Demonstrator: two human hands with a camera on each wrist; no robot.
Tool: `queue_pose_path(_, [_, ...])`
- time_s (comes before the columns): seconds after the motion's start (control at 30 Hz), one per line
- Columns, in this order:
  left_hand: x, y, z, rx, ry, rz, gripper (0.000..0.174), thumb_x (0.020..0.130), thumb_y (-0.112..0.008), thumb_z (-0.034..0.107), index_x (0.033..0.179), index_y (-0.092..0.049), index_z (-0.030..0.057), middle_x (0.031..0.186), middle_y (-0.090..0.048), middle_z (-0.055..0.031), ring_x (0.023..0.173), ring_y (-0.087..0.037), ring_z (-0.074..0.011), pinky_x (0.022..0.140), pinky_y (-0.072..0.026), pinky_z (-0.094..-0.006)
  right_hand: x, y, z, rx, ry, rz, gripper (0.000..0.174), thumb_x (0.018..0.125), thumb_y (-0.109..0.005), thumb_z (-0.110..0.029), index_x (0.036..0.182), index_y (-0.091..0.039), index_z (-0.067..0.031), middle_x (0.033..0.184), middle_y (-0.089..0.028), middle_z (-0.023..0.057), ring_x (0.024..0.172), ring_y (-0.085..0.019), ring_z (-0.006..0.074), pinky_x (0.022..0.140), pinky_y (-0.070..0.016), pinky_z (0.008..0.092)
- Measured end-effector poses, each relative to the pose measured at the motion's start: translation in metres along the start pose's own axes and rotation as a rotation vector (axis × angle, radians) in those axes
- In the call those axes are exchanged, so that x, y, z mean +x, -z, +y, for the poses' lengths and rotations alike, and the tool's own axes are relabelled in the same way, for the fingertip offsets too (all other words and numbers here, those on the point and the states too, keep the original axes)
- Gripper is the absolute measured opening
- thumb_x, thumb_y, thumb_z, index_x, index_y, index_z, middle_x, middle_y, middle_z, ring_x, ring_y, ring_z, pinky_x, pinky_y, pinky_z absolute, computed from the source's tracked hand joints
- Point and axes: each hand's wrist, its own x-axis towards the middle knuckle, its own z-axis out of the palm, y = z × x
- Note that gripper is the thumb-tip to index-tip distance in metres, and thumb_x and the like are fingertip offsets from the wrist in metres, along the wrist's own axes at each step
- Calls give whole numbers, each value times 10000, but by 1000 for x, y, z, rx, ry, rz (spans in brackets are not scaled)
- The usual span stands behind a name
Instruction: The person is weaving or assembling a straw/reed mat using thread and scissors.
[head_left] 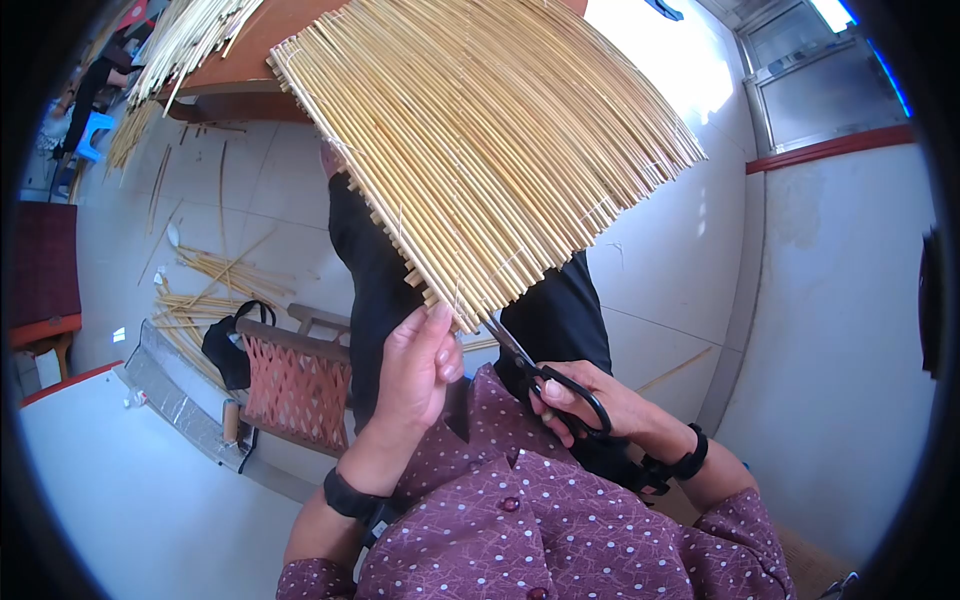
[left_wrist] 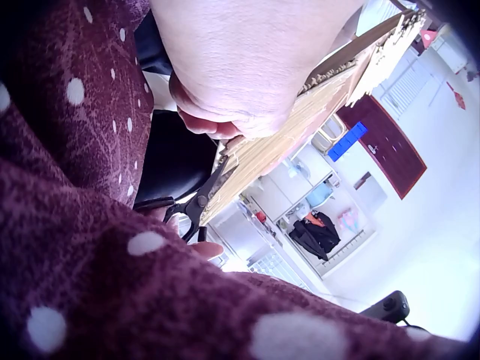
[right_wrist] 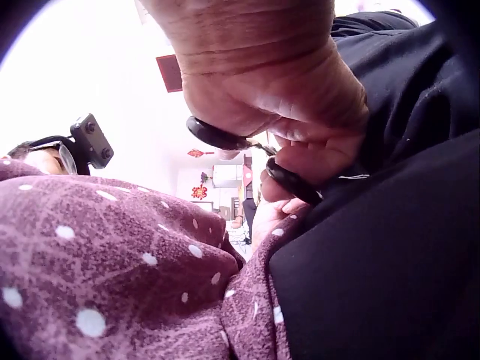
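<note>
A mat of straw-coloured stalks bound with thread [head_left: 490,140] spans the upper middle of the head view, its near corner close before the person's body. At that corner the left hand [head_left: 415,365] pinches the mat's edge between thumb and curled fingers. Black-handled scissors [head_left: 513,346] are in the right hand [head_left: 580,395], with fingers and thumb through the loops. The blades point up to the near edge, just right of the left hand. In the left wrist view, the scissor blades [left_wrist: 217,180] stand parted beside the mat's edge. The right wrist view shows the dark handle loops [right_wrist: 214,133].
A wooden table [head_left: 245,65] under the mat's far part bears a pile of pale stalks [head_left: 190,40]. Loose stalks [head_left: 215,275] litter the tiled floor at left. A small chair with a woven seat [head_left: 295,385] stands left of the person's legs, a black bag [head_left: 226,350] beside it.
</note>
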Motion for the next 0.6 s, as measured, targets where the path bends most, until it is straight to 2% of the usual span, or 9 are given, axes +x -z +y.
queue_pose_path(0.23, [1,0,-1,-8,5,-1,169,962,-565,252,954,-576,84,595,-386,58,479,-386,-46,446,-311,-190,0,2,-11,-22,-47,11,547,949,-416,-560,850,-536,-35,606,-515,6,495,-530,83,439,-363,205])
queue_pose_path(0.4, [2,2,-2,10,-1,-4,171,963,-563,253,948,-576,84,592,-384,57,480,-389,-52,447,-313,-194,7,4,-6,-10,-57,50,430,932,-541,-462,832,-526,-45,623,-498,-9,489,-501,65,452,-391,208])
queue_pose_path(0.53, [1,-1,0,12,-3,2,178,963,-563,262,951,-578,86,588,-381,56,480,-387,-55,448,-313,-197,2,5,2,-66,-61,99,443,929,-559,-464,770,-503,-54,565,-466,-10,473,-503,73,426,-371,222])
queue_pose_path(0.6, [1,-1,-1,8,-1,10,181,963,-561,267,951,-579,87,586,-380,55,480,-385,-56,449,-312,-198,0,4,5,29,76,52,464,944,-522,-479,772,-491,-50,579,-469,-5,471,-506,80,429,-372,221])
